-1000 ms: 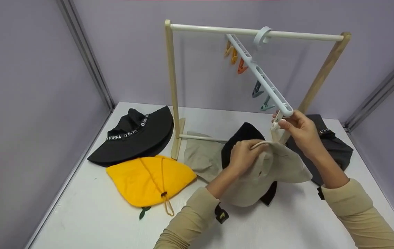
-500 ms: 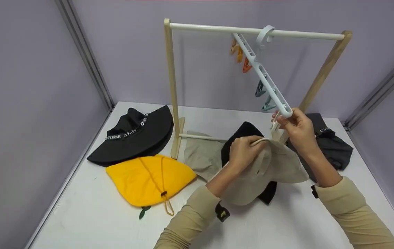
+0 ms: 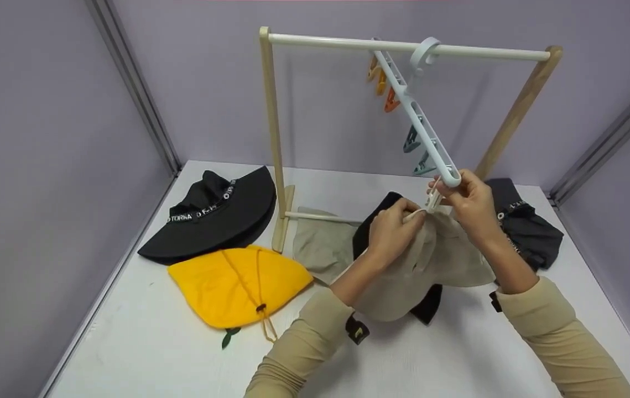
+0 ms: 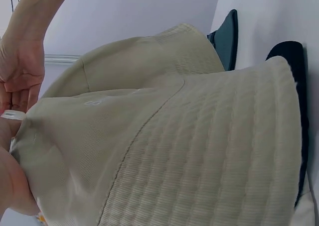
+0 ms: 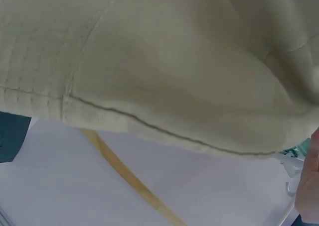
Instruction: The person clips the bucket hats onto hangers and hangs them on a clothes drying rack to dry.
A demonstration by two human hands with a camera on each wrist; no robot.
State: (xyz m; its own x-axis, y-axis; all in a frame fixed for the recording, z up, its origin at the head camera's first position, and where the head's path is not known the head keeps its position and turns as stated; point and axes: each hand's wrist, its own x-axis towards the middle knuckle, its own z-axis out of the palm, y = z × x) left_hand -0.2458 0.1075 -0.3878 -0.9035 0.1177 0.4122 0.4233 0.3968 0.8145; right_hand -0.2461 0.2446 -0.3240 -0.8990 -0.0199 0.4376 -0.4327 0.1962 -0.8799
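Note:
My left hand [image 3: 395, 232] pinches the crown of a beige sun hat [image 3: 397, 290] and holds it up below the end of a light blue clip hanger [image 3: 425, 130]. The hat's stitched brim [image 4: 219, 151] fills much of the left wrist view. At the hanger's near end my right hand [image 3: 472, 207] squeezes a white clothespin [image 3: 433, 200], whose lower tips are right at the hat's pinched edge. In the right wrist view the beige cloth [image 5: 164, 71] covers most of the clothespin area.
The hanger hooks over a rack's white rail [image 3: 342, 42]; orange [image 3: 392, 100] and teal clips [image 3: 423, 164] hang along it. Around lie a black hat [image 3: 220, 221], a yellow hat [image 3: 237, 287], another beige hat [image 3: 320, 249], a black hat [image 3: 375, 221] beneath, and a dark hat [image 3: 530, 232].
My right hand has shifted slightly left with the hanger end and clothespin. The left hand has raised the hat's edge a little, so the clothespin tips now meet it.

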